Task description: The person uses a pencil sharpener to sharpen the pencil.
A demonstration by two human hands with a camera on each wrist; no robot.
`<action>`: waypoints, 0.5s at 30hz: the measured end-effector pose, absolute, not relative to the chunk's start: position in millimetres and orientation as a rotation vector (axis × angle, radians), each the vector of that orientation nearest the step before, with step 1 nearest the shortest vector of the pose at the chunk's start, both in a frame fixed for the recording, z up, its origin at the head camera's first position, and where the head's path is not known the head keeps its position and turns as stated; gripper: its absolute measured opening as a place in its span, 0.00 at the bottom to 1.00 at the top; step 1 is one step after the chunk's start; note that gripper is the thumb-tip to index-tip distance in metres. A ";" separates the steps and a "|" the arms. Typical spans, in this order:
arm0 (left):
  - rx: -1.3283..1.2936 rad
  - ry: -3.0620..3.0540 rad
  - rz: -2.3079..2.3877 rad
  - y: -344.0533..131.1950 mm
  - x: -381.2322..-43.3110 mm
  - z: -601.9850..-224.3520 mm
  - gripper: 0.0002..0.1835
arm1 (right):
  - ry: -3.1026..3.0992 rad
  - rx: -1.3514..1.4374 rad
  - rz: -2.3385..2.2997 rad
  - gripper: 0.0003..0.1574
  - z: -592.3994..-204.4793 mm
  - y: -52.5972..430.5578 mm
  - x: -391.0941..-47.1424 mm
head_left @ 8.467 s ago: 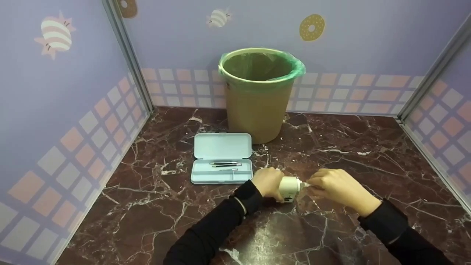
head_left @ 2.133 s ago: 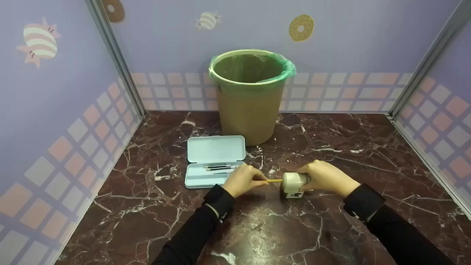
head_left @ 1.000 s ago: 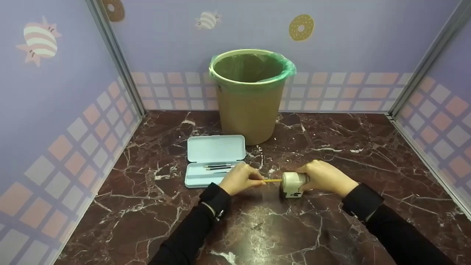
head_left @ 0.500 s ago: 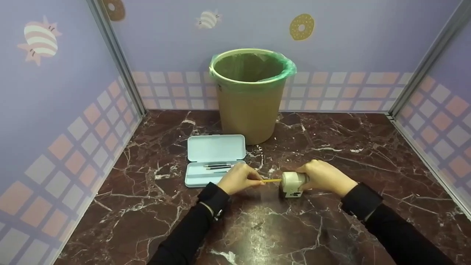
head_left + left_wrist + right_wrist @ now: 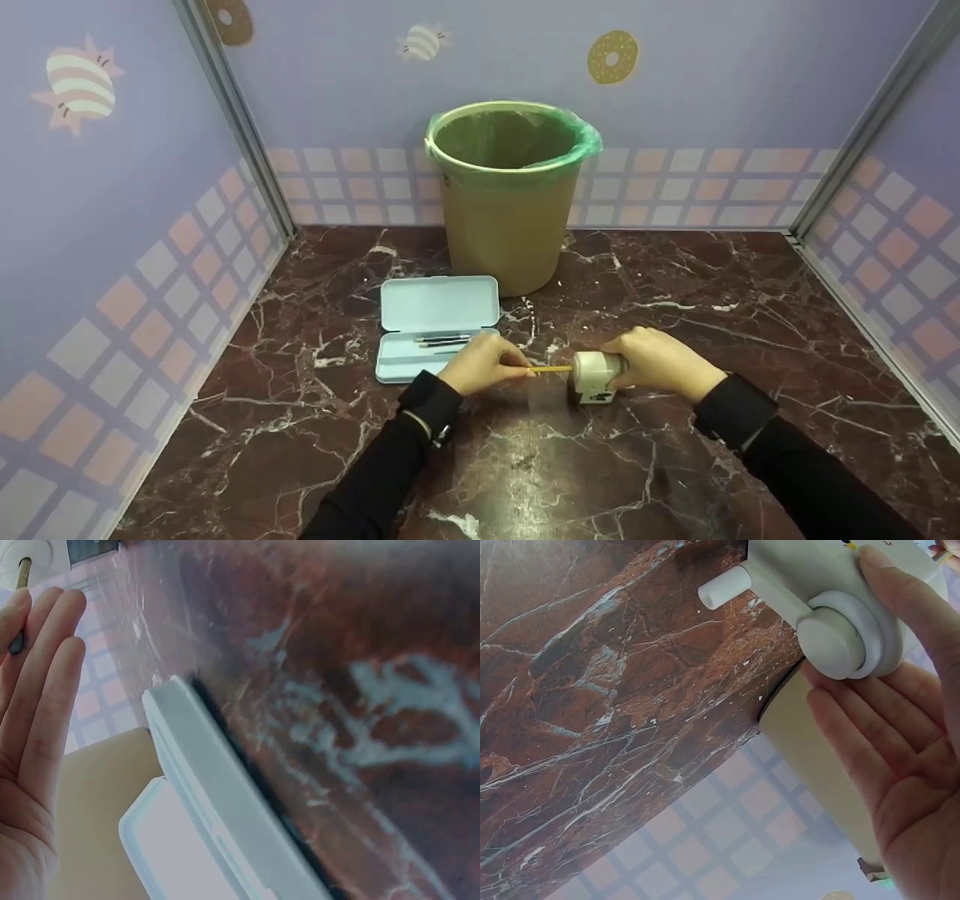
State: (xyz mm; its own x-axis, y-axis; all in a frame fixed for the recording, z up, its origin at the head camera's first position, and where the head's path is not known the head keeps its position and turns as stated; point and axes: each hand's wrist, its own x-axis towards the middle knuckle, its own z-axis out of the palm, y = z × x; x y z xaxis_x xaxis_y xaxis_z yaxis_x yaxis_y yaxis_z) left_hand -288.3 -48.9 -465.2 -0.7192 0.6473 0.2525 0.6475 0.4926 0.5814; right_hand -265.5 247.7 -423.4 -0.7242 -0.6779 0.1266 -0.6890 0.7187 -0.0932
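The left hand (image 5: 484, 366) pinches a yellow pencil (image 5: 551, 368) between thumb and forefinger, its other visible fingers straight and side by side. The pencil lies level, its far end in the hole of a cream crank sharpener (image 5: 591, 373), which it enters from nine o'clock. At the sharpener's three o'clock, the right hand (image 5: 664, 358) grips it, thumb on the body and fingers close together around it. In the right wrist view the crank handle (image 5: 724, 587) points to ten o'clock from its hub (image 5: 829, 643). An open pale-blue case (image 5: 405, 356) holding slim pencils (image 5: 442, 340) lies at the sharpener's ten o'clock, a lined bin (image 5: 510, 225) at eleven.
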 end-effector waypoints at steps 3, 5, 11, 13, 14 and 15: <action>-1.182 -2.708 -1.066 -48.7 -288.6 -464.2 0.05 | -2.835 1.129 0.208 0.20 -423.3 247.8 -264.7; -1.191 -2.700 -1.063 -49.0 -288.3 -464.1 0.05 | -2.834 1.131 0.210 0.21 -423.2 247.3 -264.7; -1.193 -2.718 -1.063 -52.2 -287.2 -466.7 0.05 | -2.826 1.150 0.201 0.20 -423.4 245.7 -264.8; -1.196 -2.722 -1.076 -52.7 -287.4 -466.8 0.06 | -2.827 1.151 0.199 0.20 -423.4 245.4 -264.6; -1.197 -2.723 -1.077 -52.9 -287.6 -466.7 0.06 | -2.828 1.150 0.199 0.20 -423.5 245.1 -264.7; -1.198 -2.724 -1.077 -53.0 -287.9 -466.5 0.06 | -2.829 1.150 0.200 0.21 -423.6 244.9 -264.7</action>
State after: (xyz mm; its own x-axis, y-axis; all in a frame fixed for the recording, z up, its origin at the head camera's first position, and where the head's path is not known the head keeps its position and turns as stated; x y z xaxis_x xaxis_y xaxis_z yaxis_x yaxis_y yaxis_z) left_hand -287.9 -53.0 -466.5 -0.7131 0.6596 0.2375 0.6436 0.4817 0.5947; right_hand -264.7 244.9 -423.6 -0.7150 -0.6880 0.1239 -0.6986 0.7098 -0.0905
